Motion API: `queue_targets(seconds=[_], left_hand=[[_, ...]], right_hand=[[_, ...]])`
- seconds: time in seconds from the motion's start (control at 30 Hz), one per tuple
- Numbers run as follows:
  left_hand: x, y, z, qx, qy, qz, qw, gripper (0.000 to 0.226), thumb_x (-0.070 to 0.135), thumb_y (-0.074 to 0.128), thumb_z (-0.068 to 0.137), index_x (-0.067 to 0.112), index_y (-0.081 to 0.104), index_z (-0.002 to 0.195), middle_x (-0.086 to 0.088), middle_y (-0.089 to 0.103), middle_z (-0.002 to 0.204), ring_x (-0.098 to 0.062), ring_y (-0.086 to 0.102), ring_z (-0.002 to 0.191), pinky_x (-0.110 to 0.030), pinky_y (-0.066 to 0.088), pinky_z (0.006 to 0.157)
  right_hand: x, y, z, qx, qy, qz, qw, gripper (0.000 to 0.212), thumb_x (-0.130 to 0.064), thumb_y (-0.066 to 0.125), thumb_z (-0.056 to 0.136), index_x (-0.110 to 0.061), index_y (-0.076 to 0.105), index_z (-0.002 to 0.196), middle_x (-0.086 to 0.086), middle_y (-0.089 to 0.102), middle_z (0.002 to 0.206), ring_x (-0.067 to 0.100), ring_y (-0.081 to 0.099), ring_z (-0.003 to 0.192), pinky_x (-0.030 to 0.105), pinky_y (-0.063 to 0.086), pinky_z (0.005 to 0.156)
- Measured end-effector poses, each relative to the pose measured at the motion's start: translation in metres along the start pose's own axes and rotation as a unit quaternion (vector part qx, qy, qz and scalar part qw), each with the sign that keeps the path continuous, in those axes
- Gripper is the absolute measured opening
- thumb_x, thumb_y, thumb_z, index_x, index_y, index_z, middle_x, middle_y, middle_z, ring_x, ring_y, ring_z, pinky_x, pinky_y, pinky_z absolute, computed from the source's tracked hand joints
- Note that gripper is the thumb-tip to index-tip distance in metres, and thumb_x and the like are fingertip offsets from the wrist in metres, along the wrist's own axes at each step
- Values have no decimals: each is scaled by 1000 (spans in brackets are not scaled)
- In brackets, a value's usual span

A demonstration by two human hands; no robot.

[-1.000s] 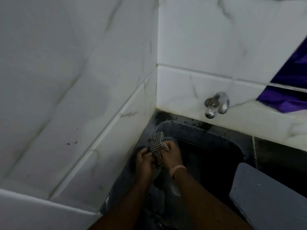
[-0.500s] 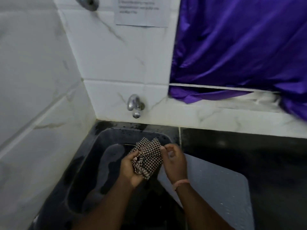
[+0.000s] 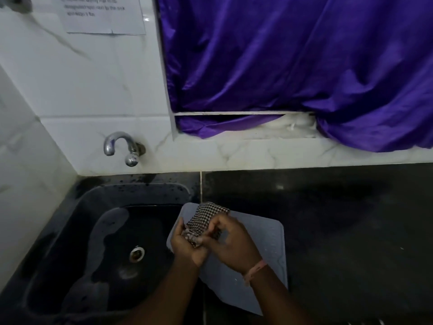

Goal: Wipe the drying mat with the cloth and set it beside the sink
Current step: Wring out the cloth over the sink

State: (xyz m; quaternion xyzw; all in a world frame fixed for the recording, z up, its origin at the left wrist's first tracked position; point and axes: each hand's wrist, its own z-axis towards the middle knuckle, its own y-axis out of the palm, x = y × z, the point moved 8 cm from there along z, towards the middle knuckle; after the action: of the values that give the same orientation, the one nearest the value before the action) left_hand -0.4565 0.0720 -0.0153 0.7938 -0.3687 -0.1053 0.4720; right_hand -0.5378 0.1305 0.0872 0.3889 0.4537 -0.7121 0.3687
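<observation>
A grey drying mat [image 3: 269, 245] lies flat on the dark counter, its left edge hanging over the right rim of the black sink [image 3: 77, 221]. A black-and-white checked cloth [image 3: 203, 218] is bunched up just above the mat's far left corner. My left hand [image 3: 185, 245] grips the cloth from below. My right hand [image 3: 232, 242] pinches it from the right side. Both forearms cross the mat's left part and hide it.
A chrome tap [image 3: 121, 146] sticks out of the white tiled wall above the sink. A purple curtain [image 3: 293, 66] hangs over the ledge behind the dark counter [image 3: 339, 219]. A paper note [image 3: 103, 14] is stuck to the wall. The sink drain [image 3: 137, 254] shows.
My view has swung right from the sink corner to the counter. Both hands carried the bunched cloth from over the sink basin rightward to above the mat.
</observation>
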Motion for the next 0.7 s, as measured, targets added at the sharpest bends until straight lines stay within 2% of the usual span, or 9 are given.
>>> queue_targets(seconds=[0.07,0.13,0.2,0.27,0.37,0.43,0.5,0.57,0.7], left_hand=[[-8,4,-4,-15,-17,-3,1000,60,42,56,94,-2,53,135,-27,61,131,-41,55,124,-51,48,102],[-15,10,-8,-36,-46,26,998,57,34,57,94,-3,52,136,-26,59,134,-41,54,126,-53,45,105],[-20,19,-12,-47,-63,47,996,51,22,59,91,-4,54,134,-25,61,130,-40,58,119,-52,47,102],[-24,27,-12,-54,-67,52,995,43,14,56,90,-5,57,129,-25,65,125,-39,62,111,-52,55,92],[-28,38,-9,-60,-90,68,992,37,13,50,92,-4,60,124,-24,64,124,-41,58,116,-55,50,97],[-30,45,-7,-62,-104,102,987,37,13,50,93,-3,61,124,-23,65,124,-40,57,118,-55,46,101],[-29,47,-4,-55,-87,161,982,38,6,49,91,-4,59,126,-23,67,119,-40,62,108,-52,51,92],[-29,42,-1,-43,-73,215,973,42,-2,52,87,-6,56,129,-24,67,117,-39,64,101,-50,54,85],[-44,35,8,-45,-105,199,973,43,5,50,97,-5,48,139,-28,56,135,-37,62,108,-48,53,87]], right_hand=[[-3,-12,-9,43,28,61,997,28,-36,72,86,-14,63,72,-3,66,69,12,65,68,37,55,65],[10,-42,-13,170,72,54,981,30,-42,65,90,-18,63,72,-2,65,68,14,64,66,44,55,64],[30,-65,-15,236,151,41,959,21,-43,70,86,-25,63,93,-5,68,88,12,65,83,41,57,75],[56,-54,-13,155,268,152,939,49,-49,76,78,-27,58,119,-1,66,116,15,65,104,40,56,90],[57,-20,-16,60,286,398,870,44,-27,70,89,-15,58,130,10,66,126,28,63,116,52,51,98],[64,-24,-19,120,268,353,889,43,-10,67,91,-14,56,132,11,66,125,28,64,115,54,51,97],[66,-37,-26,188,266,269,906,43,-2,62,91,-16,57,131,6,69,121,24,66,111,50,54,94],[55,-46,-27,200,239,228,922,42,5,58,90,-13,61,128,4,71,118,20,67,110,40,56,93],[28,-68,-33,215,148,134,956,40,26,44,79,5,74,94,7,71,117,15,65,111,25,54,90]])
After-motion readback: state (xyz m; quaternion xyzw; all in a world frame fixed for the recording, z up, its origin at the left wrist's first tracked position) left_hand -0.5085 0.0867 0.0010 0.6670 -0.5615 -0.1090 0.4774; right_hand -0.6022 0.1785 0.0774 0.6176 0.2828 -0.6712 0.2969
